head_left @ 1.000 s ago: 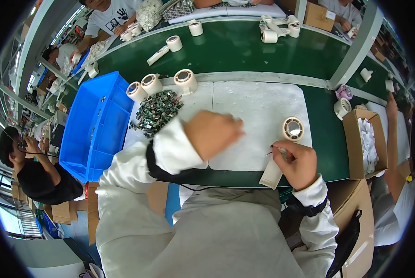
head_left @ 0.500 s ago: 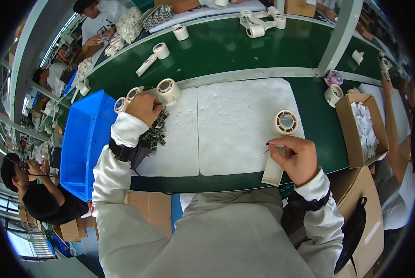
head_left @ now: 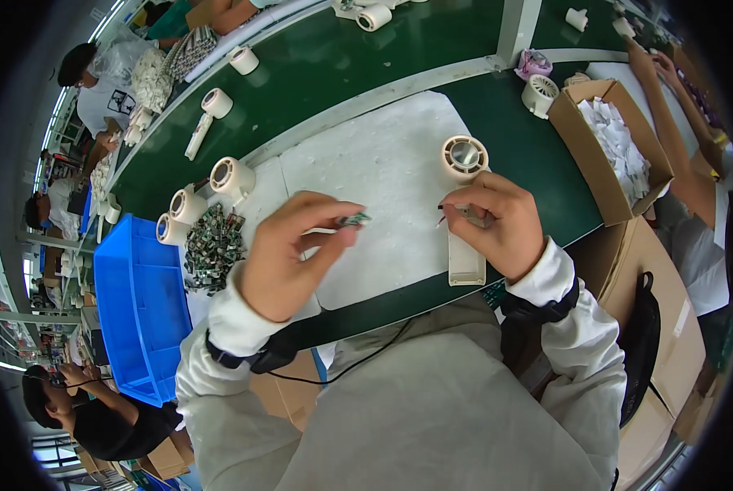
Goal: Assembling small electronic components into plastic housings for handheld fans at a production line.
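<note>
My left hand [head_left: 288,258] is over the white mat [head_left: 366,143], pinching a small green circuit board [head_left: 352,219] between thumb and fingertips. To its right, my right hand [head_left: 501,225] pinches thin wires [head_left: 442,219], one of them reddish, by their ends. Beneath that hand lies a cream handheld fan, its round head [head_left: 465,157] pointing away from me and its hollow handle [head_left: 467,262] toward me. My fingers hide the part between head and handle. A heap of small circuit boards [head_left: 215,250] sits left of my left hand, with cream fan heads [head_left: 232,177] beside it.
A blue bin [head_left: 141,307] stands at the table's left edge. At right, a cardboard box [head_left: 575,151] holds white pieces. More fans lie on the green surface [head_left: 317,90] beyond a pale rail [head_left: 383,102]. Several co-workers are around; one person's arm [head_left: 677,123] reaches in at far right.
My left hand has moved right from the heap, bringing a circuit board toward my right hand. My right hand keeps pinching the wires over the fan. The view has shifted and turned.
</note>
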`<state>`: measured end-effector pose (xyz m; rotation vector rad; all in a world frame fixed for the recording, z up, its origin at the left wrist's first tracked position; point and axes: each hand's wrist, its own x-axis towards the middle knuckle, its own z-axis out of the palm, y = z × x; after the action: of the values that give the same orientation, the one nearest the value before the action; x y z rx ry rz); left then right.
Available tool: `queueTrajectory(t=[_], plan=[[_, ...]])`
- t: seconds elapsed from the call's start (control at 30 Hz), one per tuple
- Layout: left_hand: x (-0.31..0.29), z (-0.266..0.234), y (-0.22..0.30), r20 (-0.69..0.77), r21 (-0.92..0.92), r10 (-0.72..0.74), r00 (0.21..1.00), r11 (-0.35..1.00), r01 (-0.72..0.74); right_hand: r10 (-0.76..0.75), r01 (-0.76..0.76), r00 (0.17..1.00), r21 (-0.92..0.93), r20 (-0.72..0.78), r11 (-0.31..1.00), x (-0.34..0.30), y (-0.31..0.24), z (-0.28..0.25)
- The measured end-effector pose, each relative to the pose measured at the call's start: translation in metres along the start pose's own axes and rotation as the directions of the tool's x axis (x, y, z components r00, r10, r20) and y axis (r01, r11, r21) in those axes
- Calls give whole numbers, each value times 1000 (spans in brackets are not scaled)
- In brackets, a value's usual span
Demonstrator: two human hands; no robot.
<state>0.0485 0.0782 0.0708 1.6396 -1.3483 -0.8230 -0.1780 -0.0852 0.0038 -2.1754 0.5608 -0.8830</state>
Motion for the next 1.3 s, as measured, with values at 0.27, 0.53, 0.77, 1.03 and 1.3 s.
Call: queueTrajectory(t=[0.27,0.53,0.77,1.03,1.3], plan=[[54,70,-34,136,-534,-221,966,805,259,-10,10,1000,-3,-26,1000,-1,2,1],[52,80,-40,109,-637,-104,989,756,150,63,-62,997,28,-44,998,-2,1,-1],[51,85,-41,-8,-583,69,998,810,-61,43,-42,998,22,-38,999,4,1,0],[42,76,-30,-31,9,331,943,944,-331,-43,43,999,-12,-3,999,-1,-2,-2],[38,83,-30,-67,102,301,951,950,-294,-89,91,995,-63,47,994,-3,-1,-2]])
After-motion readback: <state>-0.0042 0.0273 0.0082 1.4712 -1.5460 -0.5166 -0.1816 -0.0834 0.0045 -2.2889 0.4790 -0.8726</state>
